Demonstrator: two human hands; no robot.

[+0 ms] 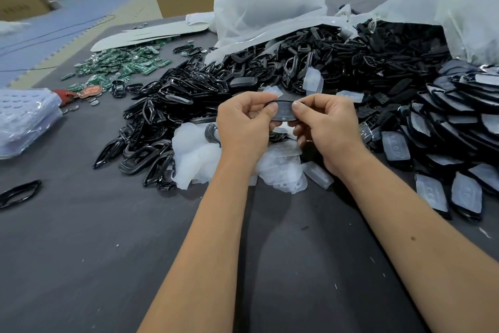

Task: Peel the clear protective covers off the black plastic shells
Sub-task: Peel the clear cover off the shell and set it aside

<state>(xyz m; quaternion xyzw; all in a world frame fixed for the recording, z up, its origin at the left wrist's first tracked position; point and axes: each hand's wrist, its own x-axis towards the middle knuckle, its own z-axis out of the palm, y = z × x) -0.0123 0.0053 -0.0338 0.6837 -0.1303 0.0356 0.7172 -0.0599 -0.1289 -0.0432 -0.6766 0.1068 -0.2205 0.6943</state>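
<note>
Above the grey table [81,238], both hands hold one black plastic shell [283,111] between them. My left hand [243,124] pinches its left end with thumb and fingers. My right hand [324,127] pinches the right end. A clear protective cover [272,92] sticks up behind my left fingers. Peeled clear covers [278,168] lie heaped below my hands. Shells still wearing covers [464,192] are stacked at the right.
A big heap of black frames and shells [270,76] fills the table behind my hands. Green circuit boards [121,65] lie at the back left, white plastic bags [264,14] behind. A stack of clear trays [24,119] sits at the left edge, a lone black frame [20,193] nearby.
</note>
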